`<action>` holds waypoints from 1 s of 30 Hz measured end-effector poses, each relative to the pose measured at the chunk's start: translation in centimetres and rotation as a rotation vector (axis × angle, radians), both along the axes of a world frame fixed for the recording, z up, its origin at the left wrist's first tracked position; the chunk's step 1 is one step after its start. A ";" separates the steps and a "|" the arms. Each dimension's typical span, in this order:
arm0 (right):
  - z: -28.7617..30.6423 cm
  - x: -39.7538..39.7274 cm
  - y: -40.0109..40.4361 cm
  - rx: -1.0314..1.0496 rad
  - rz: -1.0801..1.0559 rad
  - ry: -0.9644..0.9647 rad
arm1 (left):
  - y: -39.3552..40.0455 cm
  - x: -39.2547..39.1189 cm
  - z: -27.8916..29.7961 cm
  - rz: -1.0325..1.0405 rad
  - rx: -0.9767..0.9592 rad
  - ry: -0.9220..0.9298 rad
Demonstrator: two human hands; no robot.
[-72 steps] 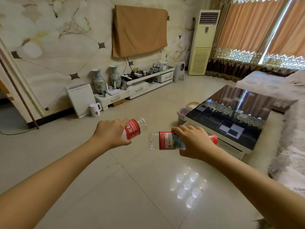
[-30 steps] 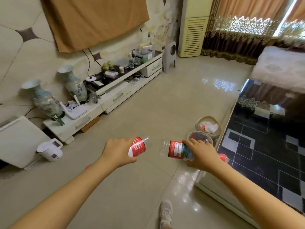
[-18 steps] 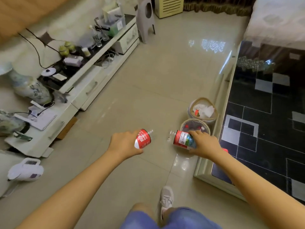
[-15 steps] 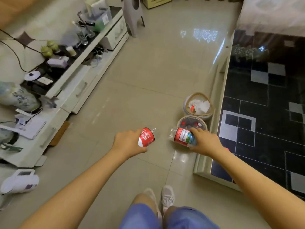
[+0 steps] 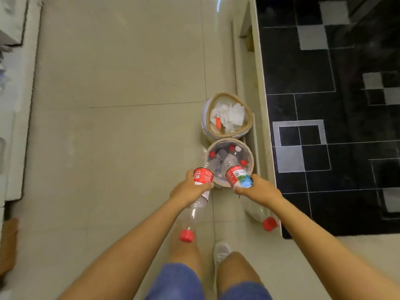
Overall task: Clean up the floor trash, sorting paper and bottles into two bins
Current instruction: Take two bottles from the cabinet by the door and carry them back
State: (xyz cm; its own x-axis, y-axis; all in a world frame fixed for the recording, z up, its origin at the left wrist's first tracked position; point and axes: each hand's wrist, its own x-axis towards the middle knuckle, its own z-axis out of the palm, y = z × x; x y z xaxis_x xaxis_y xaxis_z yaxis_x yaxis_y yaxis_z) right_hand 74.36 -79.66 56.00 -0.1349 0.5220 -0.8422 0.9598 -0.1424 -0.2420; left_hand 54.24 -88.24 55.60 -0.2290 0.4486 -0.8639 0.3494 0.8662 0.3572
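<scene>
Bottles, two, clear plastic, red caps. Head view only.

Left bottle (image 5: 200, 187): red label with white writing, too blurred to read. Left hand (image 5: 187, 191) is wrapped closed around its middle. Long axis runs near-to-far, base pointing away toward the bins, cap (image 5: 186, 235) pointing back toward the person.

Right bottle (image 5: 242, 181): red label with a blue-green picture panel, text unreadable. Right hand (image 5: 256, 190) is clenched around it. Same lie: base forward, over the near rim of the bottle bin (image 5: 249, 151), red cap (image 5: 269, 224) toward the person.

Bottle bin: round, on the floor (image 5: 119, 137), holding clear bottles with red caps.

Paper bin (image 5: 227, 95): just beyond, touching it, holding crumpled white paper (image 5: 231, 115).

Both bins stand beside the black tiled table (image 5: 324, 72).
</scene>
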 end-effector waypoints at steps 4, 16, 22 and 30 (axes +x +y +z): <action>-6.4 -1.3 2.6 -0.110 -0.295 0.014 | 4.7 -0.8 -5.8 0.090 -0.038 -0.095; -20.3 -1.9 6.0 -0.542 -0.714 -0.026 | 10.2 1.2 -20.4 0.161 -0.316 -0.359; -22.6 -1.5 6.3 -0.704 -0.875 0.014 | 11.2 0.6 -22.2 0.272 -0.353 -0.382; -20.8 -0.8 8.2 -0.558 -1.069 0.190 | 13.3 0.5 -20.7 0.342 -0.211 -0.421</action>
